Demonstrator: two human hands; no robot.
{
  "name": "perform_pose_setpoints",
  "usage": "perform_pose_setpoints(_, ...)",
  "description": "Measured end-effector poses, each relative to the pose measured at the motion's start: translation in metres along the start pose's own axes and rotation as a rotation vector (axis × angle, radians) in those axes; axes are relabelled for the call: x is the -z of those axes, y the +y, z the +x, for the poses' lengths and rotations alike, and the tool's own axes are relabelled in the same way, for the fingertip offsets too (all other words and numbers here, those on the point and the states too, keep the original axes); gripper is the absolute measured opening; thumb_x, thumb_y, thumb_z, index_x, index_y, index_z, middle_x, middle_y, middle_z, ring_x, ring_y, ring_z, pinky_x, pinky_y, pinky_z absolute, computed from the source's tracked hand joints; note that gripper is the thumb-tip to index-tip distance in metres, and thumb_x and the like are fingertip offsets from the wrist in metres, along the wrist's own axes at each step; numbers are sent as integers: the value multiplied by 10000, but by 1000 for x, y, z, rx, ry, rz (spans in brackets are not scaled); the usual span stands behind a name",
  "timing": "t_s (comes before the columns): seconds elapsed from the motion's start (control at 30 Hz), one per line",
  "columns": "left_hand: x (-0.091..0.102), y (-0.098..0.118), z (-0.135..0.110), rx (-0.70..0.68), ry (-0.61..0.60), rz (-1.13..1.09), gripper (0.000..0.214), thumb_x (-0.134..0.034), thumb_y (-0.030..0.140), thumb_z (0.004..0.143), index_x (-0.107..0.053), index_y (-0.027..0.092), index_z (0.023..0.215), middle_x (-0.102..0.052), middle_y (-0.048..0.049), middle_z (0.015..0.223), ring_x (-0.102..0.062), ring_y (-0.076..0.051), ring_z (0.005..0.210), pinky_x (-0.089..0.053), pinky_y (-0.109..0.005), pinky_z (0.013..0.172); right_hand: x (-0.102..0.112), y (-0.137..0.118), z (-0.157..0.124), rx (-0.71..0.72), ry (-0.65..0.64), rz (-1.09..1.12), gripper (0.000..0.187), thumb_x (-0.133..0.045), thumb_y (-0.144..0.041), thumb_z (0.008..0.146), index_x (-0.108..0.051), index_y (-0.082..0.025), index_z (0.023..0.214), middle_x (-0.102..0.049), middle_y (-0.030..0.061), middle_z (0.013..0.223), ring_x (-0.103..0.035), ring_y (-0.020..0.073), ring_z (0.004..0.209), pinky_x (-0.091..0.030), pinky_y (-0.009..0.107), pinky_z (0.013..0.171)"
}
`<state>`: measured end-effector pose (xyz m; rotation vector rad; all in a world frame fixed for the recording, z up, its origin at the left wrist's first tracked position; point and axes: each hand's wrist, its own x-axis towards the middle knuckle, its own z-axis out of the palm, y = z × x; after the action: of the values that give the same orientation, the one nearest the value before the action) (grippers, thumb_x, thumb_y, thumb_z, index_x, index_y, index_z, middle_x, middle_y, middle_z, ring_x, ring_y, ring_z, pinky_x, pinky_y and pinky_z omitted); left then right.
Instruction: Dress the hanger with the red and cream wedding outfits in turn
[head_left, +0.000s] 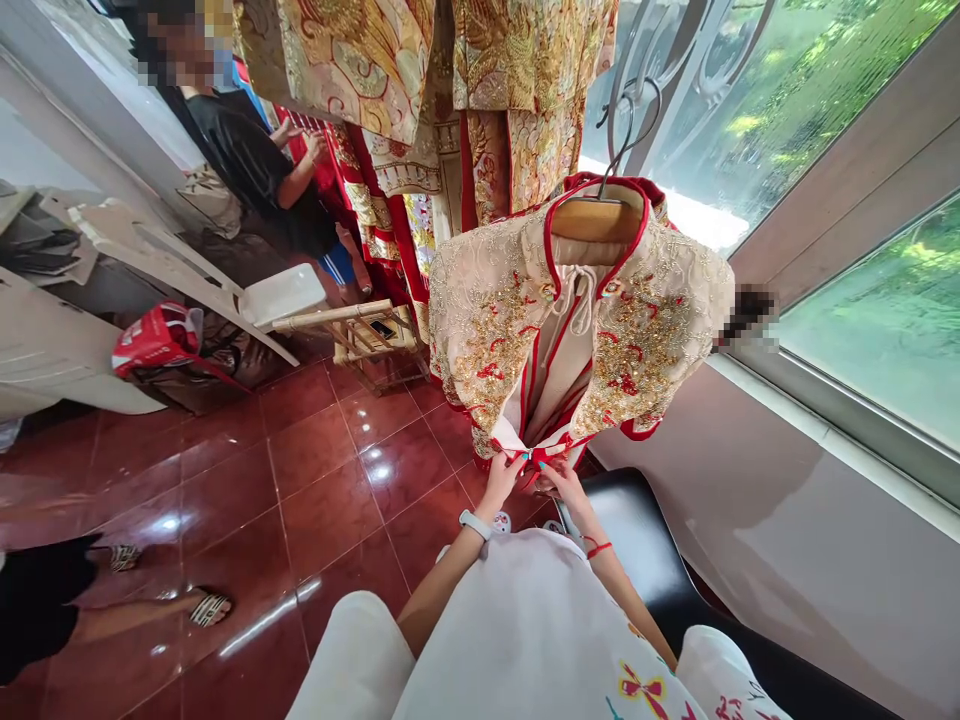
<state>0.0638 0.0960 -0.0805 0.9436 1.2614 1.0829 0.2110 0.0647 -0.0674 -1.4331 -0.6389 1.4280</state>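
Note:
A cream jacket (480, 330) with gold and red beading and red piping hangs from a hanger (596, 218) in front of me. Its front is parted above, with white ties (581, 305) near the collar. At its lower front edge my left hand (502, 478) pinches the red trim, thumb on top. Close beside it, my right hand (564, 482) grips the same red-edged hem from the other side. Between the thumbs the two edges meet at a small light spot, too small to make out. Most of my fingertips are hidden behind the cloth.
Gold-embroidered garments (352, 60) hang behind the jacket. A black chair (630, 520) stands at my right, below the window (885, 330). To the left are a bamboo stool (375, 340), a white chair (281, 295), a red bag (157, 338) and a person in black (240, 150). Another person's legs show lower left.

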Motion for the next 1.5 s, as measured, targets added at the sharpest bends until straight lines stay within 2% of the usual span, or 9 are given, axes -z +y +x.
perform_pose_setpoints(0.13, 3, 1, 0, 14, -11, -22, 393, -739, 533, 686, -580, 179, 629, -591, 12, 618, -516, -135, 617, -434, -286, 669, 9, -4, -5, 37, 38, -140, 287, -797, -384, 549, -680, -190, 724, -636, -27, 570, -529, 133, 516, -400, 252, 512)
perform_pose_setpoints(0.27, 3, 2, -2, 30, -21, -35, 404, -753, 540, 675, -582, 175, 645, -574, 19, 607, -497, -130, 607, -419, -278, 641, -10, -14, -8, 195, -1, -357, 225, -685, -372, 717, -739, -192, 841, -755, 41, 802, -638, 186, 702, -484, 301, 690)
perform_pose_setpoints(0.4, 3, 2, -5, 36, -22, -34, 415, -753, 551, 672, -565, 183, 637, -555, 27, 596, -483, -126, 600, -412, -273, 635, -28, -24, -7, 341, 1, -726, 206, -573, -306, 864, -726, -176, 819, -765, 107, 843, -663, 219, 726, -469, 319, 714)
perform_pose_setpoints(0.57, 3, 2, -5, 28, -22, -27, 386, -762, 526, 670, -591, 181, 648, -608, 4, 649, -545, -147, 654, -450, -291, 689, -31, -31, -6, 367, -4, -865, 221, -560, -212, 897, -675, -186, 710, -733, 113, 767, -633, 218, 686, -410, 305, 686)
perform_pose_setpoints(0.83, 3, -1, -3, 31, 38, 25, 317, -775, 442, 674, -597, 182, 651, -625, 6, 667, -560, -157, 694, -447, -289, 703, -43, -45, -13, 313, -3, -1346, 166, -569, -215, 917, -660, -167, 788, -729, 147, 846, -674, 237, 772, -383, 291, 657)
perform_pose_setpoints(1.07, 3, 5, -3, 47, 1, 87, 351, -759, 453, 703, -539, 204, 590, -574, 19, 565, -502, -143, 577, -423, -290, 620, -47, -39, -17, 292, 35, -1305, 161, -520, -208, 939, -650, -154, 861, -725, 174, 909, -672, 243, 780, -384, 296, 660)
perform_pose_setpoints(1.2, 5, 6, -2, 40, 3, 118, 369, -770, 491, 686, -557, 199, 611, -612, 0, 622, -553, -164, 646, -437, -303, 677, -43, -32, -11, 256, 12, -1023, 225, -494, -190, 915, -576, -185, 705, -686, 90, 742, -606, 191, 667, -361, 273, 619)
perform_pose_setpoints(1.33, 7, 5, -1, 34, 4, 137, 354, -772, 487, 693, -596, 185, 636, -622, -6, 646, -567, -171, 667, -448, -318, 726, -40, -30, -8, 232, -58, -924, 335, -402, -183, 921, -479, -213, 597, -622, 24, 617, -544, 156, 590, -360, 250, 579)
perform_pose_setpoints(1.5, 7, 4, -2, 16, 17, 150, 317, -774, 435, 715, -591, 193, 622, -632, -7, 669, -597, -187, 743, -457, -323, 784, -38, -30, -11, 206, -52, -925, 282, -536, -193, 883, -465, -219, 612, -603, 42, 646, -566, 169, 648, -349, 264, 637)
